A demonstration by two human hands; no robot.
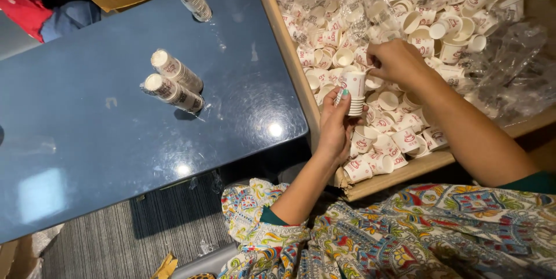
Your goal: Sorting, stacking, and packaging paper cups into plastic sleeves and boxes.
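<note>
While my left hand closes its grip around a nested stack of paper cups, my right hand pinches a loose cup in the box; I judge keeping rims aligned matters.

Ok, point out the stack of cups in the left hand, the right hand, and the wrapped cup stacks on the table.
stack of cups [354,90], head view, side of the top cup.
right hand [397,62], head view, back of the hand.
wrapped cup stacks [174,85], head view, middle of the pair.

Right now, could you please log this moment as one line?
left hand: holds cup stack | right hand: reaching among loose cups in box | wrapped stacks on table
</note>
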